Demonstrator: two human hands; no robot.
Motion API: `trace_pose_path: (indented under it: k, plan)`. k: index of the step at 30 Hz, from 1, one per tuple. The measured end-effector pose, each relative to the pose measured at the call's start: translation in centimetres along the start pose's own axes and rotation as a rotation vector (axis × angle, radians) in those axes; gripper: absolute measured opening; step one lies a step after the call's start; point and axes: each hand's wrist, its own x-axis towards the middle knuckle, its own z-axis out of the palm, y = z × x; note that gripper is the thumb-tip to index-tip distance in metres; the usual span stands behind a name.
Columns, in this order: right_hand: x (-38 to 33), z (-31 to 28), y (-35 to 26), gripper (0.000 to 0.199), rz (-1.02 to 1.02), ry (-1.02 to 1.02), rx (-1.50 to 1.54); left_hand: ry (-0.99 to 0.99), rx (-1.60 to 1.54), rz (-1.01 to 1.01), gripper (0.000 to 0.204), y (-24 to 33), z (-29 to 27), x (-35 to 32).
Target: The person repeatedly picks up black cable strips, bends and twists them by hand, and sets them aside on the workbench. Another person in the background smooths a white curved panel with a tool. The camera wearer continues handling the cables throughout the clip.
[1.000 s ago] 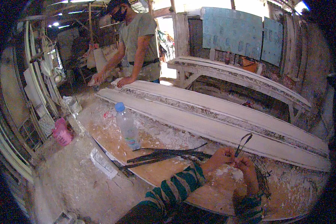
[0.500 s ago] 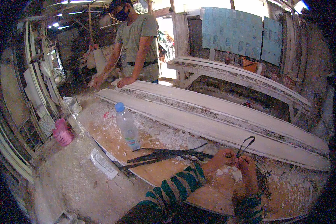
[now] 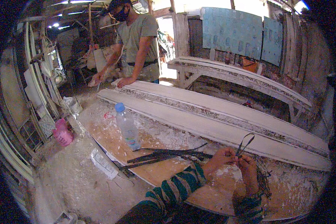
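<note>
My left hand (image 3: pixel 222 158) and my right hand (image 3: pixel 248 167) meet above the near edge of the bench, fingertips pinched close together. Between them they grip a thin dark strip (image 3: pixel 251 136), which rises above the fingers in a narrow loop. Where its ends run is hidden by my fingers. To the left of my left hand lies a loose bunch of dark strips (image 3: pixel 164 156) on the board. Beside my right wrist is a tangle of thin dark strands (image 3: pixel 264 179). A clear plastic bottle (image 3: pixel 126 127) with a blue cap stands beyond the bunch.
Two long whitish boards (image 3: pixel 190 115) stretch across the dusty brown work board (image 3: pixel 112 136). At their far left end a person (image 3: pixel 138 44) leans with one hand on them. A pink basket (image 3: pixel 63 133) stands on the left; a whitish bench (image 3: pixel 227 76) is behind.
The loop of dark strip has shifted slightly and its top has tilted a little. My hands stay nearly in place. The other person's hand at the far left moved slightly.
</note>
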Motion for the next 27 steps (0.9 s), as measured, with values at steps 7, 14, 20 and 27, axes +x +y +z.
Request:
trace_pose_path:
  k: [7,14,20,27]
  plan:
    - [0.2,-0.7,0.4,0.010,-0.073,-0.043,-0.163,0.049,-0.008,-0.043,0.016,-0.6,0.1,0.2]
    - [0.5,-1.1,0.7,0.011,-0.163,0.020,-0.302,0.037,-0.066,-0.074,0.013,-1.6,-0.5,0.5]
    - [0.0,-0.4,1.1,0.011,-0.422,0.165,-0.621,0.007,-0.126,-0.068,0.013,-1.0,0.0,0.2]
    - [0.0,0.4,0.6,0.018,-0.953,0.193,-1.246,0.083,-0.127,-0.128,0.014,-0.6,0.2,-0.2]
